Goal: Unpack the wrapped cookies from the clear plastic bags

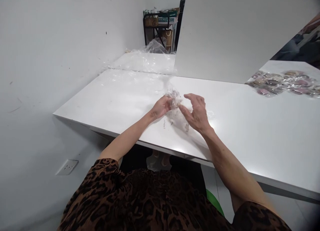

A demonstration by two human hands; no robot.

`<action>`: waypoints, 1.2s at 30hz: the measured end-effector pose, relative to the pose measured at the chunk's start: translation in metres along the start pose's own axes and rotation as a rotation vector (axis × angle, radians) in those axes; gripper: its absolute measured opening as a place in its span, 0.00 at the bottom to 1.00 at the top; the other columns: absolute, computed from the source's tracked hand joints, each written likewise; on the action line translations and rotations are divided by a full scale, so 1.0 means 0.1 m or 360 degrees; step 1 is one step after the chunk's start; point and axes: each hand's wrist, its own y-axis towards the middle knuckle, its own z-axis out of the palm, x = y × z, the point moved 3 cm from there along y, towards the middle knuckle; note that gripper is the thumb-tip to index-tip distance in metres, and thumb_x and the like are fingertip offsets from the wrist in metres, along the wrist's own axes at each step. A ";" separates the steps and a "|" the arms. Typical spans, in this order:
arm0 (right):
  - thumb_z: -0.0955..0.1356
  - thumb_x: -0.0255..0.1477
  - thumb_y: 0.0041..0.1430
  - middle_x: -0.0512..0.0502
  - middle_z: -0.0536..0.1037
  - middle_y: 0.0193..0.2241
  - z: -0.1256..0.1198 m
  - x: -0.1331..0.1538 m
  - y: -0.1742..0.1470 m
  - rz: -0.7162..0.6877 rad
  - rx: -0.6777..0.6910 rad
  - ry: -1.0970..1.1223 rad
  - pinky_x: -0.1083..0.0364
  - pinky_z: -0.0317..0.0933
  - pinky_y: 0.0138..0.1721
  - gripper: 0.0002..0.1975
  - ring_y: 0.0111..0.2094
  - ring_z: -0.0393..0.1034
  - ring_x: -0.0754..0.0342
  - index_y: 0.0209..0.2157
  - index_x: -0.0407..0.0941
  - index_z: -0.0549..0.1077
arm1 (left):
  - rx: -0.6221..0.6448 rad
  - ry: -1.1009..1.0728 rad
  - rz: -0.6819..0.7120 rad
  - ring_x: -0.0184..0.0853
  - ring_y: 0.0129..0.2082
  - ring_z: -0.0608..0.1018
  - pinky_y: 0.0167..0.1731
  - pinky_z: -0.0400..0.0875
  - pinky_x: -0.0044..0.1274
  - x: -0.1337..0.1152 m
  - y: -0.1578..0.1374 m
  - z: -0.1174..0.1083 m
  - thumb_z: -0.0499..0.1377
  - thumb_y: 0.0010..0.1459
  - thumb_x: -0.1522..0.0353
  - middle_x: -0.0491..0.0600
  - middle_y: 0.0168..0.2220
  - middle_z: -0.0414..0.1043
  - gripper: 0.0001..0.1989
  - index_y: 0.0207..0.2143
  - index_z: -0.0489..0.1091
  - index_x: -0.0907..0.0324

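Observation:
My left hand (162, 106) is closed around a clear plastic wrapper (176, 99), whose contents are too blurred to name. To its right, my right hand (196, 113) is open, thumb and fingers spread apart, with the thumb tip close to the wrapper. I cannot tell whether the thumb touches it. Below both hands, more thin clear plastic with small printed marks (187, 126) lies on the white table (120, 108).
Crumpled clear plastic (150, 59) covers the table's back left, beside the wall. A white panel (225, 34) stands along the back edge. Several wrapped pinkish and brown pieces (285, 83) lie at the right. Behind is a black rack (156, 21) with boxes.

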 end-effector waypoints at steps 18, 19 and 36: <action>0.75 0.48 0.55 0.43 0.79 0.41 0.09 -0.20 0.03 0.0332 0.0638 0.0190 0.52 0.59 0.34 0.21 0.32 0.66 0.53 0.39 0.46 0.75 | -0.0005 0.0079 -0.0032 0.34 0.38 0.82 0.45 0.76 0.26 0.12 0.06 -0.08 0.57 0.70 0.52 0.50 0.34 0.79 0.20 0.39 0.71 0.62; 0.76 0.46 0.55 0.43 0.79 0.41 0.10 -0.21 0.02 0.0311 0.0658 0.0105 0.52 0.58 0.34 0.19 0.32 0.66 0.52 0.37 0.46 0.75 | 0.0022 0.0116 -0.0036 0.34 0.37 0.82 0.44 0.76 0.26 0.13 0.06 -0.08 0.58 0.69 0.51 0.50 0.34 0.79 0.21 0.39 0.71 0.62; 0.78 0.46 0.53 0.43 0.72 0.53 0.12 -0.33 0.05 0.0429 0.0643 0.1069 0.48 0.63 0.49 0.18 0.57 0.66 0.44 0.28 0.47 0.76 | -0.0192 0.0275 -0.0021 0.31 0.31 0.80 0.37 0.74 0.27 -0.04 -0.03 -0.10 0.68 0.59 0.53 0.47 0.40 0.75 0.22 0.43 0.63 0.55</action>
